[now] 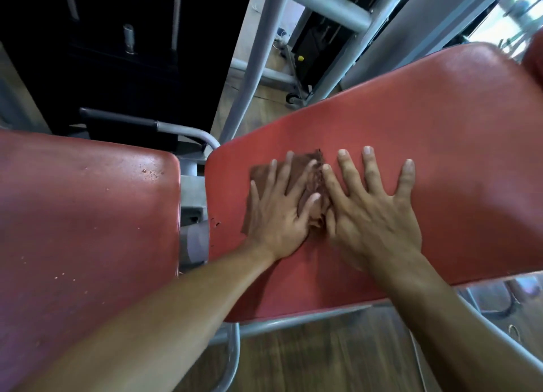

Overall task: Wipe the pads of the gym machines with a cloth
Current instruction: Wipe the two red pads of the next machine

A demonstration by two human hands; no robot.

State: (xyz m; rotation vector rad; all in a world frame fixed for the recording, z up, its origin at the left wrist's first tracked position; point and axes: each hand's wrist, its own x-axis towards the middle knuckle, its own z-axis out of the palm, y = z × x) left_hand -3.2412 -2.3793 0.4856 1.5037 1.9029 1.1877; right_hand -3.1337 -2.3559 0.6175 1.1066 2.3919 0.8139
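Daylight from upper right – glare on red pad (440, 121), edges warped

grey steel frame (249, 77), wooden floor (323, 359)

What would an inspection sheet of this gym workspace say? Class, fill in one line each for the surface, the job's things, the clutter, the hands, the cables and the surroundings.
Surface: right red pad, smooth and shiny; left red pad, speckled and scuffed.
Job's things: brown cloth lies flat on the right red pad, partly under both hands.
Clutter: nothing seen on the pads.
Hands: left hand presses flat on the cloth, fingers spread; right hand lies flat, its thumb side over the cloth's edge, its other fingers on the pad.
Cables: a thin white cord lies on the floor at lower right.
Surroundings: grey metal frame, wooden floor, dark weight stack.
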